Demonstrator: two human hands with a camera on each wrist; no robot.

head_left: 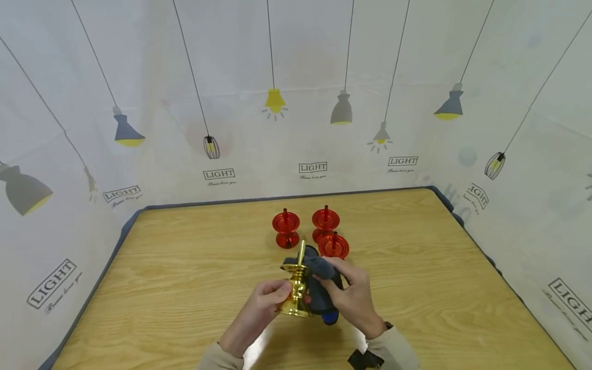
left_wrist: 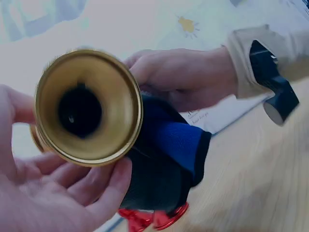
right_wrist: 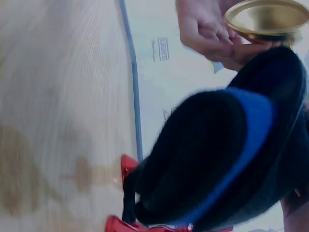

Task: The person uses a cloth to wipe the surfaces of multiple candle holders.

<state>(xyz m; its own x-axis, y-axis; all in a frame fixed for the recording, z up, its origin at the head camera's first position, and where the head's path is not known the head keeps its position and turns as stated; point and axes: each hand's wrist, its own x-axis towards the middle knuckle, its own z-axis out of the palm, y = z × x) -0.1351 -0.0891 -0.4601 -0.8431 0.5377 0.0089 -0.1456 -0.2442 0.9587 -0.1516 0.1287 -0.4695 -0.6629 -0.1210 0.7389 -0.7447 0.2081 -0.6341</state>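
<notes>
A gold candle holder with a thin spike on top is held tilted above the table; its hollow base faces the left wrist camera. My left hand grips it by the stem, thumb in front. A dark grey and blue cloth hangs from my right hand, which pinches it against the holder's dish. In the right wrist view the folded cloth covers most of my right hand. Three red candle holders stand just beyond, one partly behind the cloth and right hand.
The wooden table has a dark blue edging. White sheeting printed with lamps stands around its back and sides. A black strap piece hangs by the right sleeve.
</notes>
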